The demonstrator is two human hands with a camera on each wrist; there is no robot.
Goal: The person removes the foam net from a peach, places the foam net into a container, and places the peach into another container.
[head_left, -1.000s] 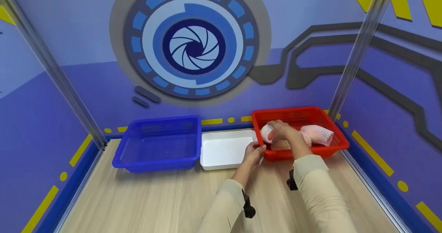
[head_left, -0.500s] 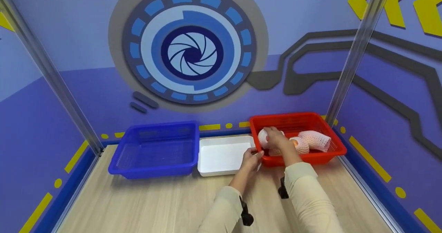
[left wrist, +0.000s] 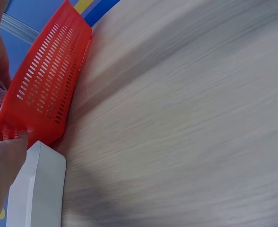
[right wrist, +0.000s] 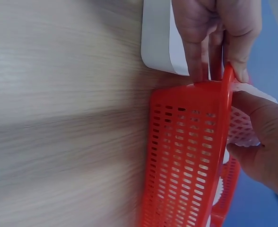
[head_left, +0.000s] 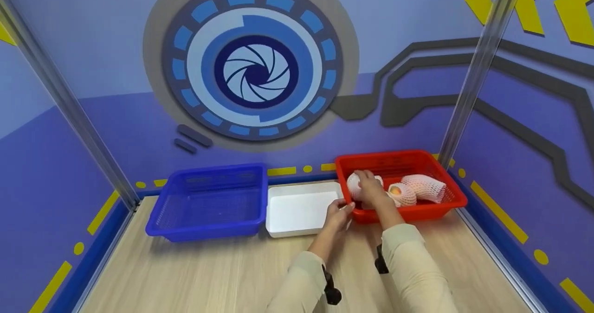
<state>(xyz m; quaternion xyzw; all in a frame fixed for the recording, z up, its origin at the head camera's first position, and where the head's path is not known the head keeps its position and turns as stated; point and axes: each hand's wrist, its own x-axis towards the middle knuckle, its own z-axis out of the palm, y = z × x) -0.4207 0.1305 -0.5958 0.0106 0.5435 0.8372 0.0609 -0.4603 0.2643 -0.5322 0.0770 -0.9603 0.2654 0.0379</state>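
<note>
My left hand (head_left: 337,215) pinches the rim of the red basket (head_left: 445,206) at its near left corner, thumb inside and fingers against the outer wall in the right wrist view. Inside the basket, my right hand (head_left: 372,190) holds a round fruit in a white foam net (head_left: 353,186) at the left end. In the right wrist view, netting shows beside that hand's thumb and finger, while the basket wall hides part of the hold. A second netted fruit (head_left: 403,194) with a yellow-orange patch lies right of the hand. A long, pinkish netted piece (head_left: 424,188) rests beyond it.
A shallow white tray (head_left: 301,233) stands against the basket's left side. Left of the tray is a blue basket (head_left: 209,235). All stand along the back of the wood-grain table (head_left: 222,271), below a blue-purple wall, with metal posts at the corners.
My right hand has settled lower over the left-end fruit, and the pink patch on it is now out of sight. My left hand keeps its grip. The view tilted slightly upward.
</note>
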